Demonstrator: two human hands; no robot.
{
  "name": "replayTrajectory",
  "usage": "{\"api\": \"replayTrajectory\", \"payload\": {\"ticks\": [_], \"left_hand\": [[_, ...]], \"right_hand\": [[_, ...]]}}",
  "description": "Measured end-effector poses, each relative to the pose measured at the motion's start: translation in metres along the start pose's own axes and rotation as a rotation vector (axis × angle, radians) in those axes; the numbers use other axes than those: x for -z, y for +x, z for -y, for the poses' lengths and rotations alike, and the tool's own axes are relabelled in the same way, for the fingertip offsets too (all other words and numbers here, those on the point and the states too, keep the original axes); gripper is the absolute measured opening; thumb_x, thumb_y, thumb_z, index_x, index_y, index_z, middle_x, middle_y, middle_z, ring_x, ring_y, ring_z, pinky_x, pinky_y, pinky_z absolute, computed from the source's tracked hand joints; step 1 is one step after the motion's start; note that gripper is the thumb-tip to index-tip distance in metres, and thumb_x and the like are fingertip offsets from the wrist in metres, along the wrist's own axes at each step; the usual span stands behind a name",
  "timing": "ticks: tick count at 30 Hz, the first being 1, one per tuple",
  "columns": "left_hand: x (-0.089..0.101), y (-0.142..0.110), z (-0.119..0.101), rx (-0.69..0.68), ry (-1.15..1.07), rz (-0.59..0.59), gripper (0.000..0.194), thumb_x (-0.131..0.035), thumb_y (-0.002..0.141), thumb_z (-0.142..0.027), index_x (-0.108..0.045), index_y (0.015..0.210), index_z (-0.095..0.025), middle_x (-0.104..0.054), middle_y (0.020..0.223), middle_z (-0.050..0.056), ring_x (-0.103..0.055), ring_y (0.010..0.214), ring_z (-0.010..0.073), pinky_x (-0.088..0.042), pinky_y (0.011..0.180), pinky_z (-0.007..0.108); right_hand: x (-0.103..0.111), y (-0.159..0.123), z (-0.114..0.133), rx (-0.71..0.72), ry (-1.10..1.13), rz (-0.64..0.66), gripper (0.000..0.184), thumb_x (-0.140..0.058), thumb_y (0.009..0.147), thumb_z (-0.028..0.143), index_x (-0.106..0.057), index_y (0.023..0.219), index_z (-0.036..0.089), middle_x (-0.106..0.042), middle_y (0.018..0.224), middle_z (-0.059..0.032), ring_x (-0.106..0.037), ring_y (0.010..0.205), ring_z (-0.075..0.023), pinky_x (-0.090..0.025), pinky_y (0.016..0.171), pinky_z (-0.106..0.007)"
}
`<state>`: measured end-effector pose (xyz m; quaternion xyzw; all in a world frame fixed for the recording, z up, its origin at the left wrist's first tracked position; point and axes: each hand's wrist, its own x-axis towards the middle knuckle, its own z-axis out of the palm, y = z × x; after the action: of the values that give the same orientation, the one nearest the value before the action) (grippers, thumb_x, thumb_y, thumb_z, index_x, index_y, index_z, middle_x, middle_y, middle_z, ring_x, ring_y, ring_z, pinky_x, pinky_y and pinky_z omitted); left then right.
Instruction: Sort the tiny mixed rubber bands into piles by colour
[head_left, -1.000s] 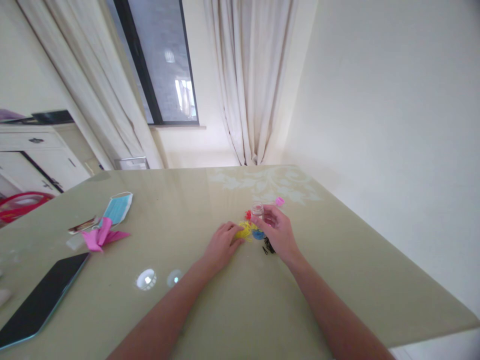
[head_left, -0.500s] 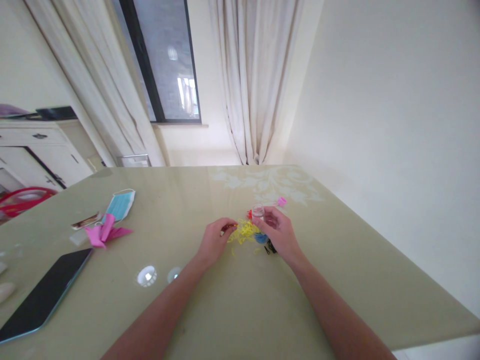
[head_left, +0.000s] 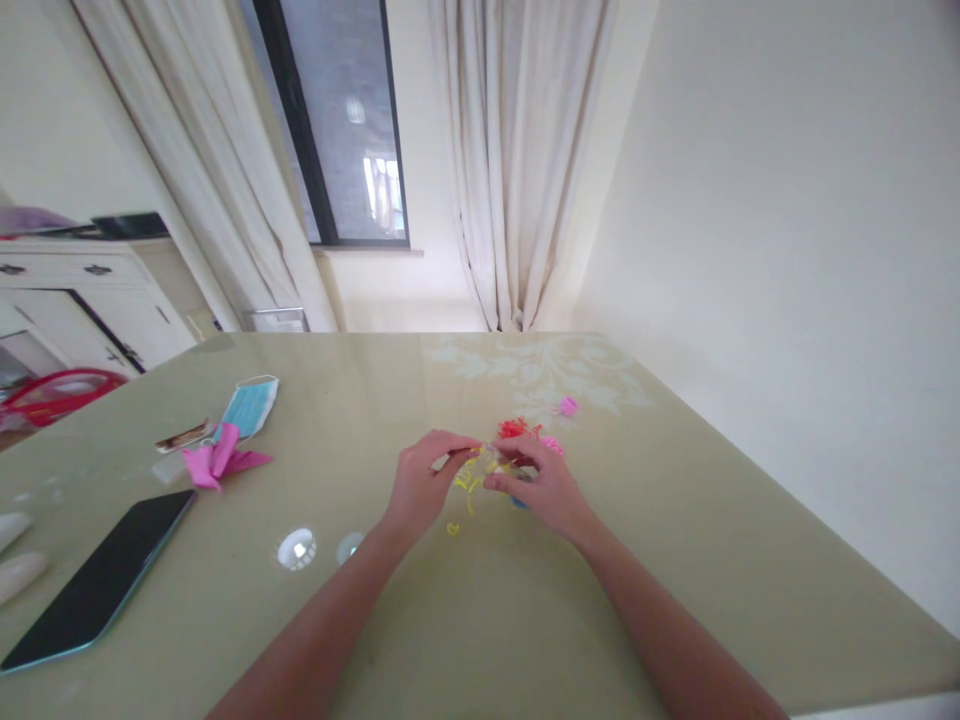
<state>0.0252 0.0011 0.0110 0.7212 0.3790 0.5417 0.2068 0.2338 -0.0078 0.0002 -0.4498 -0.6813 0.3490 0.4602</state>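
Observation:
My left hand (head_left: 424, 482) and my right hand (head_left: 538, 483) meet over small piles of tiny elastic bands on the pale green table (head_left: 675, 560). Pinched in the left fingers is a clump of yellow bands (head_left: 466, 478), with one loose yellow band (head_left: 452, 528) lying just below. The right hand grips a small clear container (head_left: 496, 461), tilted toward the left hand. A red pile (head_left: 514, 428) and a pink pile (head_left: 551, 442) lie just beyond the hands; a bit of blue shows under the right hand. A pink lid (head_left: 568, 405) sits farther back.
At the left lie a dark tablet (head_left: 101, 580), a pink paper shape (head_left: 217, 462), a blue face mask (head_left: 251, 405) and a small card (head_left: 184, 436). The wall runs along the table's right edge. Curtains and a window stand behind the far edge.
The left hand lifted yellow bands off the pile and closed in on the right hand, which tilted the clear container down toward it. The red and pink piles now show beyond the hands.

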Motion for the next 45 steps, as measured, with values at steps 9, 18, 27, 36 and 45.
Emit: {"api": "replayTrajectory", "payload": {"ticks": [9,18,27,36,45], "left_hand": [[0.0075,-0.0044,-0.0012,-0.44,0.184,0.1,0.032,-0.054,0.103,-0.014,-0.072,0.127,-0.023,-0.079,0.115,0.008,-0.069,0.101,0.0174,-0.058,0.089,0.031],[0.0047,-0.0079,0.0029,-0.277,0.232,0.064,0.025,-0.052,0.106,-0.025,-0.074,0.117,-0.023,-0.08,0.099,0.006,-0.071,0.089,0.0168,-0.059,0.084,0.029],[0.0083,-0.0065,0.0059,-0.384,0.166,0.084,0.026,-0.053,0.104,-0.017,-0.074,0.117,-0.025,-0.079,0.116,0.007,-0.072,0.102,0.0171,-0.057,0.091,0.032],[0.0008,-0.006,0.0026,-0.212,0.146,0.067,0.025,-0.052,0.105,-0.027,-0.077,0.107,-0.023,-0.064,0.103,0.006,-0.068,0.092,0.0151,-0.059,0.082,0.026],[0.0004,-0.0068,0.0034,-0.198,0.209,0.124,0.03,-0.045,0.107,-0.027,-0.074,0.116,-0.026,-0.059,0.098,0.004,-0.062,0.089,0.0145,-0.055,0.08,0.025]], "right_hand": [[-0.0008,-0.0003,-0.0008,0.004,0.024,-0.002,0.045,-0.089,0.073,0.044,-0.077,0.112,0.023,-0.076,0.107,-0.0068,-0.07,0.1,-0.0253,-0.056,0.095,-0.044],[-0.0016,-0.0009,-0.004,0.013,0.031,-0.014,0.045,-0.088,0.075,0.047,-0.078,0.113,0.026,-0.077,0.107,-0.0063,-0.072,0.099,-0.0258,-0.057,0.095,-0.045],[-0.0028,-0.0013,-0.0022,0.015,0.06,-0.01,0.043,-0.089,0.075,0.043,-0.078,0.112,0.026,-0.077,0.106,-0.0056,-0.071,0.1,-0.0252,-0.057,0.096,-0.045],[-0.0028,-0.0025,-0.0039,-0.009,0.022,-0.002,0.046,-0.089,0.075,0.045,-0.078,0.116,0.025,-0.077,0.109,-0.0068,-0.072,0.101,-0.0259,-0.056,0.097,-0.046],[-0.0032,-0.0002,-0.0041,0.004,0.088,-0.001,0.044,-0.089,0.075,0.047,-0.079,0.112,0.026,-0.076,0.106,-0.0057,-0.072,0.098,-0.0244,-0.057,0.095,-0.044]]}}
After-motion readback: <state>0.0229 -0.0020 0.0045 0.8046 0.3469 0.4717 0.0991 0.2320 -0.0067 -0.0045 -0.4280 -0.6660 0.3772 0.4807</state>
